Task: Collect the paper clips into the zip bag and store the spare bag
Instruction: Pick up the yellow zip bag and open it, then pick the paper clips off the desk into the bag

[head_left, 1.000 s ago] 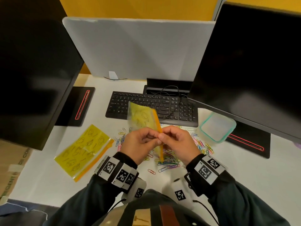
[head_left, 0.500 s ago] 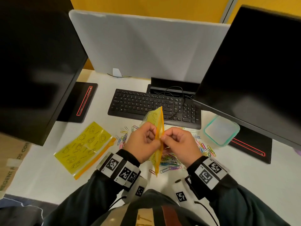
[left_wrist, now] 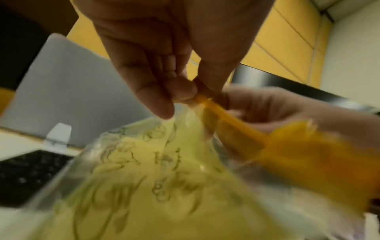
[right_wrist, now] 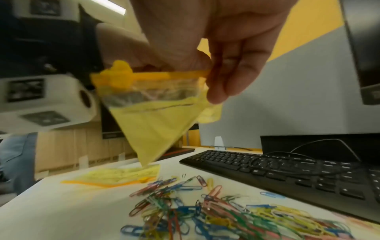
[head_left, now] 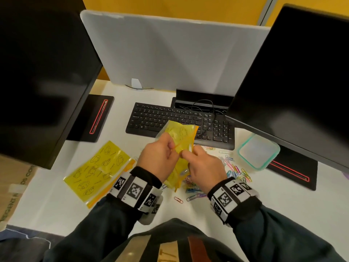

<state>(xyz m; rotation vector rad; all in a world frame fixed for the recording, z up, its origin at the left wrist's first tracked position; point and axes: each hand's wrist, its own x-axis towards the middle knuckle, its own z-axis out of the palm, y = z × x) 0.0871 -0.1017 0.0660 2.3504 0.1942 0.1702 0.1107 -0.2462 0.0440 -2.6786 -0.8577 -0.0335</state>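
Head view: both hands meet above the desk (head_left: 188, 208), each pinching the orange zip strip of a yellow bag (head_left: 179, 135). The left hand (head_left: 157, 155) has its fingers curled onto the strip from the left; the right hand (head_left: 203, 167) nips it from the right, fingers tucked in. The bag stands up between them, its printed body tilted toward the keyboard (head_left: 181, 120). A spare bag (head_left: 98, 171) lies flat on the desk to the left, well apart from the hands. Coloured clips (head_left: 236, 171) are strewn on the desk under and to the right of the hands, with one clip alone (head_left: 178, 199) nearer the person. A clear box (head_left: 258, 151) with a teal rim sits by the right monitor (head_left: 292, 72); a left monitor (head_left: 43, 72) and a grey screen (head_left: 170, 53) stand behind.

Left wrist view: the left hand (left_wrist: 164, 65) pinches the strip between thumb and curled fingertips — the bag (left_wrist: 154, 178) hangs below, blurred. The right hand (left_wrist: 267, 107) grips the strip just beside it.

Right wrist view: the right hand (right_wrist: 216, 40) holds the bag (right_wrist: 156, 126) by its orange top, thumb and fingers closed on it. The bag hangs to a point above the desk (right_wrist: 72, 203). The clips (right_wrist: 205, 211) lie heaped below, the spare bag (right_wrist: 121, 174) flat beyond them, the keyboard (right_wrist: 287, 170) to the right.
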